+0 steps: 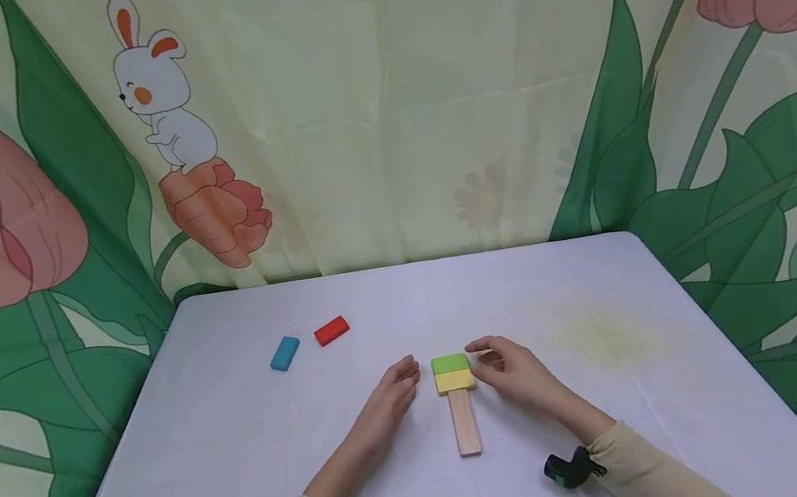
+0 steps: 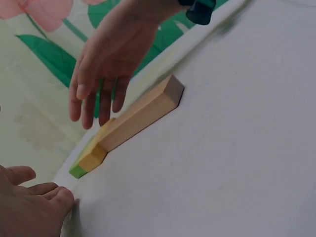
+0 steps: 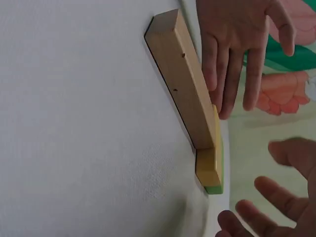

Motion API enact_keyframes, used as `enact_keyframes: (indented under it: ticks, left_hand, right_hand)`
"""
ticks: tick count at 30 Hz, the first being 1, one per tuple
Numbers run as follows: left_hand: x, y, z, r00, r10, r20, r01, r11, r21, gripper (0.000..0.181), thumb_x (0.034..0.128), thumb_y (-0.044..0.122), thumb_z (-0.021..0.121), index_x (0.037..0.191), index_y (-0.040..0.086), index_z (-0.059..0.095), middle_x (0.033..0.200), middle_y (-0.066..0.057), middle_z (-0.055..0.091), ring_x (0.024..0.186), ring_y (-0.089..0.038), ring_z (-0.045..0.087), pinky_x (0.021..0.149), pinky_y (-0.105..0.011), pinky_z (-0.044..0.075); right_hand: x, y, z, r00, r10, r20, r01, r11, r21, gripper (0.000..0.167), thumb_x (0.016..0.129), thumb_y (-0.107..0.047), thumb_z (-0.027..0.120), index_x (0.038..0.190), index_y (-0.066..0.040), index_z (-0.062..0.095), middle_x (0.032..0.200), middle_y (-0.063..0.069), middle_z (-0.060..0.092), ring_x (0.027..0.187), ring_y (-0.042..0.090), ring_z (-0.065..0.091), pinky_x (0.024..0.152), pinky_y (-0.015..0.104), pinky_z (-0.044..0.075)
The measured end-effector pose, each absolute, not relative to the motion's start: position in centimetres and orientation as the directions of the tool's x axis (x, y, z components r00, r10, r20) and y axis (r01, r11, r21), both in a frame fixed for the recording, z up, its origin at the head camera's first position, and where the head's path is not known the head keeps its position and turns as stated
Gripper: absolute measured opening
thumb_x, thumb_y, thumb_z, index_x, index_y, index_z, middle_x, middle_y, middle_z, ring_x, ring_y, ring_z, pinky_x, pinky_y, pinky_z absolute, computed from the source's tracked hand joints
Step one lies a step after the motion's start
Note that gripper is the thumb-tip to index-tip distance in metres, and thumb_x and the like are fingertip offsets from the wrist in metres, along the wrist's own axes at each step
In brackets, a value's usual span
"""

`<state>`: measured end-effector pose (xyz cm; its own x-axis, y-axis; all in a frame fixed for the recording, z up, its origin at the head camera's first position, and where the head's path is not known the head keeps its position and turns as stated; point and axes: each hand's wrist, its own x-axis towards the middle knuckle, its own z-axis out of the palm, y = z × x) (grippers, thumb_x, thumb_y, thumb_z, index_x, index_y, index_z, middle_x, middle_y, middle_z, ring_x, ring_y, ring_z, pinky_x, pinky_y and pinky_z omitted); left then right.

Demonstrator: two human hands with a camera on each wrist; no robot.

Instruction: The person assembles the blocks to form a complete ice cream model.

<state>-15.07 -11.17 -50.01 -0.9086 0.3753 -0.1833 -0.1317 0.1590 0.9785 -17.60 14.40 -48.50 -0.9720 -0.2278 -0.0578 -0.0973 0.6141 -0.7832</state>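
A plain wooden block lies lengthwise on the table, its far end against a yellow block set crosswise. Flush behind the yellow one is a green block. My left hand is held just left of these blocks, holding nothing, with fingers extended. On the other side my right hand hovers with loosely bent fingers. The right wrist view shows a gap between the right hand and the yellow block. Neither hand grips anything.
Farther back on the left of the table lie a blue block and a red block, apart from each other. A white cloth covers the table. Behind its far edge hangs a printed curtain with tulips and a rabbit.
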Motion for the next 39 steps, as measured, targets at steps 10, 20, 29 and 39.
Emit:
enact_keyframes:
  ticks: [10,20,29,39]
  left_hand:
    - [-16.1,-15.3,-49.4,-0.934,0.296,-0.202,-0.122,0.267,0.956,0.059,0.111,0.034,0.04,0.163,0.01,0.026,0.167,-0.012,0.034,0.154,-0.033,0.034,0.124,-0.056,0.028]
    - [-16.4,-18.9,-49.4,-0.946,0.251,-0.204,-0.129,0.286,0.949,0.063,0.1101,0.033,0.044,0.164,0.011,0.021,0.168,-0.012,0.032,0.156,-0.034,0.031,0.124,-0.057,0.027]
    - [-16.9,-20.4,-49.1,-0.952,0.233,-0.201,-0.106,0.365,0.925,0.065,0.1094,0.034,0.047,0.164,0.01,0.022,0.168,-0.012,0.031,0.155,-0.033,0.032,0.123,-0.058,0.03]
    - [-18.2,-22.7,-49.0,-0.986,0.105,-0.134,-0.06,0.52,0.852,0.055,0.109,0.032,0.05,0.158,0.012,0.037,0.165,-0.013,0.038,0.153,-0.036,0.034,0.118,-0.057,0.039]
  right_hand:
    - [-18.1,14.3,-47.7,-0.758,-0.652,-0.007,-0.593,0.693,-0.41,0.081,0.064,-0.062,0.091,0.128,-0.022,0.062,0.161,0.008,0.043,0.152,0.035,0.037,0.118,0.055,0.039]
    - [-18.3,13.7,-47.5,-0.721,-0.689,-0.071,-0.621,0.688,-0.375,0.074,0.071,-0.046,0.093,0.132,-0.016,0.064,0.154,0.006,0.052,0.138,0.03,0.053,0.114,0.047,0.045]
    - [-18.0,13.7,-47.3,-0.693,-0.72,-0.035,-0.672,0.664,-0.328,0.067,0.075,-0.044,0.09,0.13,-0.014,0.066,0.147,0.007,0.059,0.135,0.028,0.057,0.111,0.044,0.049]
    - [-17.7,14.0,-47.5,-0.663,-0.748,0.029,-0.723,0.63,-0.283,0.055,0.076,-0.044,0.09,0.119,-0.019,0.069,0.137,0.002,0.064,0.125,0.023,0.062,0.107,0.04,0.051]
